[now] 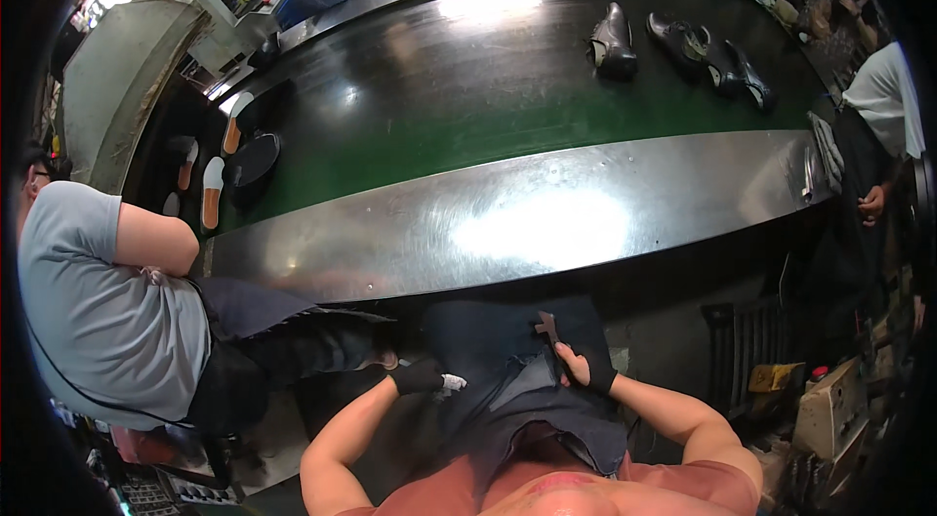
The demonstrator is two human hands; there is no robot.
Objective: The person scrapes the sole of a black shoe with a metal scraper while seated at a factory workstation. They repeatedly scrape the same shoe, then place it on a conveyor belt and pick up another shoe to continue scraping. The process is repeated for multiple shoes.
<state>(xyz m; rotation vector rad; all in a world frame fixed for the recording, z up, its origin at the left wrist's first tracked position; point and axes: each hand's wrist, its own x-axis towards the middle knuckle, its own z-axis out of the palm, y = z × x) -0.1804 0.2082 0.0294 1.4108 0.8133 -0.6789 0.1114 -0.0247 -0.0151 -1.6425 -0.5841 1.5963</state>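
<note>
My right hand (pixel 578 368), with a dark band at the wrist, grips a small hammer (pixel 548 327) above my lap. Its brown, rusty-looking head points up and away from me, toward the bench. My left hand (pixel 422 377), in a black glove, is beside my left thigh. Something white, either wrapping on the fingers or a small piece held in them, shows at its tip; I cannot tell which. A dark apron (pixel 508 330) covers my lap between the hands. Neither hand touches the bench.
A dark green conveyor belt (pixel 390 160) with a metal edge (pixel 410 243) runs in front of me. Dark leather shoes (pixel 615 42) lie at its far right, pale soles (pixel 212 192) at its left. A person (pixel 117 301) sits close at left; others stand at far left and right.
</note>
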